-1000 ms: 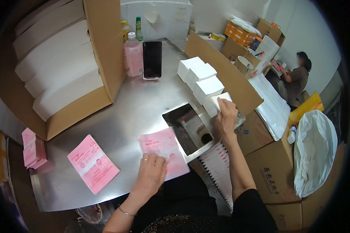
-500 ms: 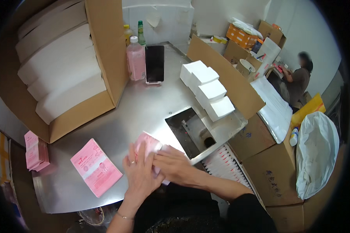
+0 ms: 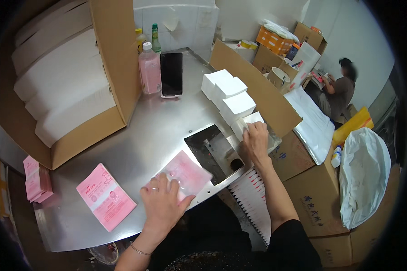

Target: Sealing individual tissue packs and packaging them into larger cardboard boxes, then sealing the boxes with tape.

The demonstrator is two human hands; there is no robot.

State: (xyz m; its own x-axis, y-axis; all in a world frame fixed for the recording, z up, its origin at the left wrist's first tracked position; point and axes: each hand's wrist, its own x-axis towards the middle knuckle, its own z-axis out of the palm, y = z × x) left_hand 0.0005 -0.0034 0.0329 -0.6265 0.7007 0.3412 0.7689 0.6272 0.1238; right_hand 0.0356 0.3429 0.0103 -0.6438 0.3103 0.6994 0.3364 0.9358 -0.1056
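Stainless steel covers the worktable (image 3: 135,149) where a seated person works with both bare hands. The left hand (image 3: 163,205) lies flat, fingers spread, pressing on a flat pink printed pouch (image 3: 185,171) at the table's near edge, beside a rectangular opening in the steel (image 3: 212,151). The pouch's long axis runs diagonally, from the hand up and right toward that opening. The right hand (image 3: 255,140) reaches forward and to the right, fingers curled around the nearest small white cardboard box (image 3: 248,122) in a row of white boxes (image 3: 226,92) lined along a brown cardboard flap (image 3: 253,86). That box sits well to the right of the pouch, beyond the opening, so only the right hand is near it. A second pink pouch (image 3: 105,196) lies flat to the left, and a pink bundle (image 3: 35,180) sits at the far left edge. A pink bottle (image 3: 149,67) and a dark phone (image 3: 171,74) stand at the back. Another person (image 3: 341,88) sits at the far right.
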